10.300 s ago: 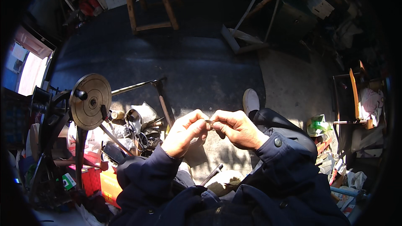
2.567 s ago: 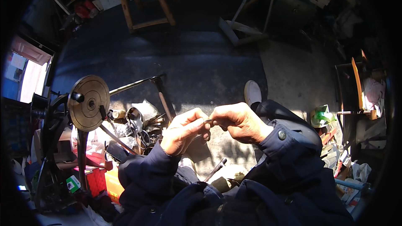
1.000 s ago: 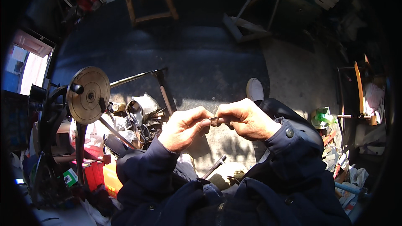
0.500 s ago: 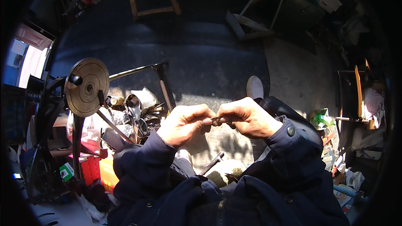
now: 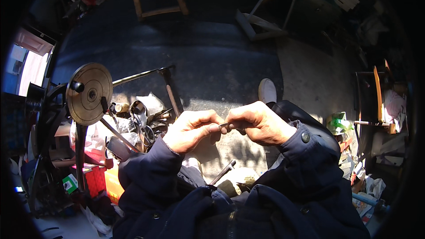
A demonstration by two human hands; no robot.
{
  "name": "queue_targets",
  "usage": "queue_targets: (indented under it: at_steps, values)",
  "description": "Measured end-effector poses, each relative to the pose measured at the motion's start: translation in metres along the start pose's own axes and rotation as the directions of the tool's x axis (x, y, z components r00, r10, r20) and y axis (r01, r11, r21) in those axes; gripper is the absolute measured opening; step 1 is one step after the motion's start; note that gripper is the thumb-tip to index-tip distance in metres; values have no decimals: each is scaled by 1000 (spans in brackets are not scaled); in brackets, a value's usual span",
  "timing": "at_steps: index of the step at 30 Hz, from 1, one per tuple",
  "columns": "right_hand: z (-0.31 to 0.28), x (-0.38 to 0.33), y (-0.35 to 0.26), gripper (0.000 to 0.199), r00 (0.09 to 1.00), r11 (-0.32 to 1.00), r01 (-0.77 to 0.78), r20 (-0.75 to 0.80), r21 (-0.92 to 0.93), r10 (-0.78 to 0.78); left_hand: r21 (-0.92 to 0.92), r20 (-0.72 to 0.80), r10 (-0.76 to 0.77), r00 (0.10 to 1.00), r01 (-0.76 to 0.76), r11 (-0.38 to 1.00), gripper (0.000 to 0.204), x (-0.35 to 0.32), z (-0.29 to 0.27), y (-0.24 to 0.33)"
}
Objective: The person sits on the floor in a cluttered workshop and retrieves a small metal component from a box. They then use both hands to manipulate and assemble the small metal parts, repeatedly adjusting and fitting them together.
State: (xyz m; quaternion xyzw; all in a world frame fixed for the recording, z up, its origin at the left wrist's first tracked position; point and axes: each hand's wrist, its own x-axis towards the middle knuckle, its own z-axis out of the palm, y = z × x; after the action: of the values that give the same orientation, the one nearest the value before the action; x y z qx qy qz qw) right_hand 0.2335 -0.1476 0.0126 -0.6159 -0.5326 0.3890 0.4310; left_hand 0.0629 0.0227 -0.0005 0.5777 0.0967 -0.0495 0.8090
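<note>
In front of my chest, my left hand (image 5: 191, 131) and my right hand (image 5: 262, 123) meet, their fingertips almost touching. Pinched between them is a small, thin, dark piece (image 5: 224, 125), too small to name. The left thumb and index finger press on one end of it. My right fingers are curled round the other end and hide most of it. Below the hands, a dark rod-like handle (image 5: 222, 172) lies between my legs beside a pale, rounded bundle (image 5: 239, 180).
On the left stands a machine with a round metal wheel (image 5: 89, 94) and a black knob. Boxes, bags and scrap lie around it, including an orange box (image 5: 114, 185). A wooden stool (image 5: 161, 12) and a long-handled dustpan (image 5: 261, 28) are farther off. Clutter with a green bag (image 5: 340, 123) lies right.
Both hands keep their pinch on the small piece, with only a slight shift of the fingers. The whole scene has slid a little to the left in the picture.
</note>
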Motion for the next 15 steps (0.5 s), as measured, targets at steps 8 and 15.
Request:
queue_targets:
  at_steps: [8,15]
  values:
    - [2,0,4,9,999,996,-37,-31,84,40,32,-68,-18,998,20,999,16,1,4,0]
    - [-1,0,-2,9,998,998,-61,0,21,61,-15,-36,-50,998,49,999,15,1,1,-2]
